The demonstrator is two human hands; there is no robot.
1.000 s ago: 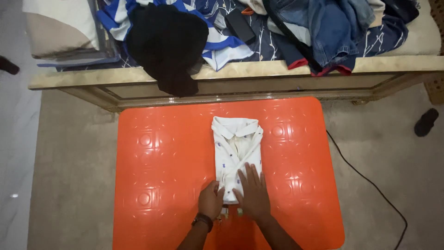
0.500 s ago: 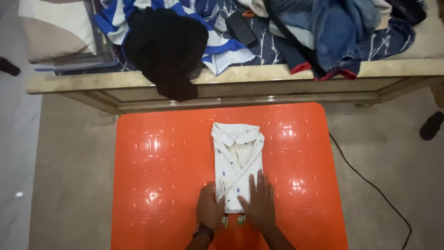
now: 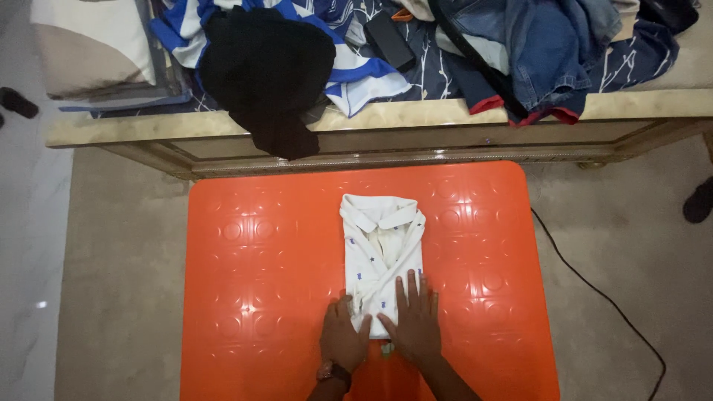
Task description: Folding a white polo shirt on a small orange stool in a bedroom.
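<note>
Folded white collared shirt w/ small blue print [image 3: 382, 256] lying roughly mid on the orange moulded plastic table [image 3: 252, 245], collar end pointing away toward the bed edge. Left hand [image 3: 343, 338] at the near-left corner of the shirt, fingers curled loosely onto the hem, looks more like pinching than flat, tho can't tell if cloth is actually gripped. Right hand [image 3: 414, 323] flat on the near end of the shirt, fingers spread and released, just pressing.

Tip for this bit imo: keep right palm flat as the anchor, smooth outward from shirt's centre line, keep both near corners level so the fold edge runs square to the table edge. No tugging, or the collar end skews.

Beyond the table: black garment [image 3: 271, 70] drooping over the marble-look bed frame [image 3: 416, 119], blue denim pile [image 3: 549, 48] further right. Black cable [image 3: 594, 289] on carpet, right of the table.
</note>
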